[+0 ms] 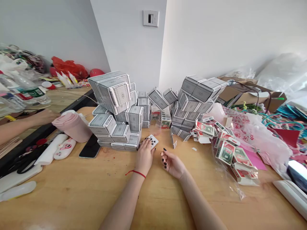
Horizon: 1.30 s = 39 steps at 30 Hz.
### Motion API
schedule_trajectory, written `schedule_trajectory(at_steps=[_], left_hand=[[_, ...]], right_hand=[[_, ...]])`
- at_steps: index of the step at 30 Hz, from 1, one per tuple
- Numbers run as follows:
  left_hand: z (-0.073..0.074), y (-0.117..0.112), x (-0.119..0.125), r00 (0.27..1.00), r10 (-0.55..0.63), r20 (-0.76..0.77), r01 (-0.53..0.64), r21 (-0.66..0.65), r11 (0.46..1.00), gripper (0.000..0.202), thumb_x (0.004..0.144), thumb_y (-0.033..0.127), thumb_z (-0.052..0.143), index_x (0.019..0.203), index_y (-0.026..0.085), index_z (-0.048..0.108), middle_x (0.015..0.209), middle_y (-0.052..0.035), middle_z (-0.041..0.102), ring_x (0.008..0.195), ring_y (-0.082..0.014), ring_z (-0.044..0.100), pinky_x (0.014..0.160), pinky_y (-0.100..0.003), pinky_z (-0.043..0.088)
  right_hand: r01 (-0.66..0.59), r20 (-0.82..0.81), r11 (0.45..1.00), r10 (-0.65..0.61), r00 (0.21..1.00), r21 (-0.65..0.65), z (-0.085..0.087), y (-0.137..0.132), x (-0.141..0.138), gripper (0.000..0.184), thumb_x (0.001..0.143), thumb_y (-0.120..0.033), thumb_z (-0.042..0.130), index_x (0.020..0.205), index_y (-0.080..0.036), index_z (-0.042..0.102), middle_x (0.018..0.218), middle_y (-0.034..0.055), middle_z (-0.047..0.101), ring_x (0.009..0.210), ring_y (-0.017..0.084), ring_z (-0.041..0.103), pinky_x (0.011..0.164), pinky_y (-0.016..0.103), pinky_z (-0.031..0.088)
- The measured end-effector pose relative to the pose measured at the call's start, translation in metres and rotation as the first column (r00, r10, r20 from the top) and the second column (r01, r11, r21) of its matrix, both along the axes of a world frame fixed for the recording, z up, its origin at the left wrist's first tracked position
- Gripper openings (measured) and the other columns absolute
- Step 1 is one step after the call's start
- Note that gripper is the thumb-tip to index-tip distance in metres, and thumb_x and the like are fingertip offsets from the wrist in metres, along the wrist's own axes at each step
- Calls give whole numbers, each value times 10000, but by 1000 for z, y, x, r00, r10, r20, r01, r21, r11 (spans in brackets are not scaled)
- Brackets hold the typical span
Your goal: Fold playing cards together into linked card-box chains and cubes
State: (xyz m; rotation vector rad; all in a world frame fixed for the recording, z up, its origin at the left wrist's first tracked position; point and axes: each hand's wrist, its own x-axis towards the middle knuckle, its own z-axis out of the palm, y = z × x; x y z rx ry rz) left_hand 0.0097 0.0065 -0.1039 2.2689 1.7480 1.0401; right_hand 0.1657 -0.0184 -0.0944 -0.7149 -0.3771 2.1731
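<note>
My left hand point(144, 155), with a red string at the wrist, rests on the table over a white playing card point(153, 142) with black pips. Its fingers lie across the card's left side and the thumb is by the near edge; whether more cards lie underneath is hidden. Just to the right, my right hand point(174, 164) is turned partly palm up, fingers curled in, with nothing visible in them. Behind my left hand rises a stack of blocks made of grey patterned cards point(115, 95). A similar stack point(194, 99) stands behind and right of my right hand.
Torn red and green card boxes point(226, 151) lie heaped at the right beside plastic bags point(254, 127). A phone point(90, 147), a pink cup point(73, 126) and a white case point(64, 148) sit at the left. Another person's arm point(28, 123) reaches in from the left.
</note>
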Motion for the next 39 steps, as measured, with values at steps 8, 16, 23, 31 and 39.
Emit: schedule_trajectory(at_steps=[8, 16, 23, 31, 39], left_hand=[[0, 2, -2, 999, 19, 44, -18, -31, 999, 345, 805, 164, 541, 1150, 156, 530, 1204, -116, 579, 1137, -224, 528, 957, -376, 452], [-1, 3, -4, 999, 40, -28, -36, 130, 991, 310, 888, 146, 370, 1130, 119, 562, 1139, -147, 621, 1089, -226, 571, 912, -390, 493], [17, -13, 10, 975, -218, -45, 222, 303, 927, 311, 859, 100, 417, 1120, 168, 572, 1125, -75, 644, 1096, -180, 570, 1003, -401, 428], [17, -18, 23, 901, -432, 42, 412, 235, 881, 195, 835, 150, 508, 957, 212, 646, 1043, -21, 682, 1049, -162, 596, 997, -385, 440], [8, -11, 10, 984, -145, 108, 131, 124, 984, 231, 848, 219, 506, 1060, 187, 592, 1125, -84, 634, 1154, -222, 520, 983, -445, 436]], right_hand=[[45, -27, 998, -44, 999, 46, 6, 0, -3, 134, 799, -269, 616, 816, -136, 614, 572, -24, 619, 451, 51, 542, 458, 146, 439], [139, -35, 988, -137, 990, 64, 5, 2, -3, 118, 749, -225, 655, 827, -138, 641, 599, -29, 618, 508, 50, 551, 505, 141, 446], [279, 60, 929, -302, 952, 245, 6, 0, -10, 341, 753, -453, 595, 909, -155, 646, 838, 69, 687, 689, 166, 632, 535, 269, 513], [440, 259, 851, -512, 819, 288, -5, 6, -5, 264, 602, -355, 747, 740, -160, 634, 663, 24, 676, 603, 168, 628, 557, 278, 533], [435, 431, 807, -584, 688, 400, -13, 12, 8, 357, 613, -440, 722, 814, -157, 640, 690, 43, 704, 595, 213, 658, 504, 327, 559]])
